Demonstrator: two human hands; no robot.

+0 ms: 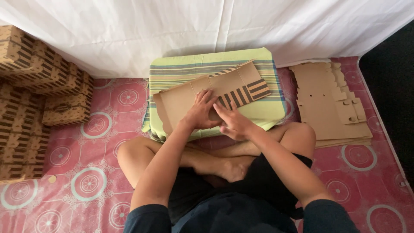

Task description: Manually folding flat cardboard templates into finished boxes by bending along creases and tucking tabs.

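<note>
Partly hidden carton blank [202, 92], left hand [202, 113], right hand [235, 123] overlapping

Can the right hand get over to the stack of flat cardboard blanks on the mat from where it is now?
Probably yes. The stack of flat blanks lies on the right hand's own side, past the knee, with nothing lying between. The hand now presses the cardboard sheet.

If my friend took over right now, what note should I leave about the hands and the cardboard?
Left hand: pressing flat on the cardboard box blank.
Right hand: fingers on the blank's striped flap.
The blank lies on a striped cushion before crossed legs.
Done: folded boxes stacked on the left.
Left: this blank is only partly folded; flat blanks wait on the right.
</note>
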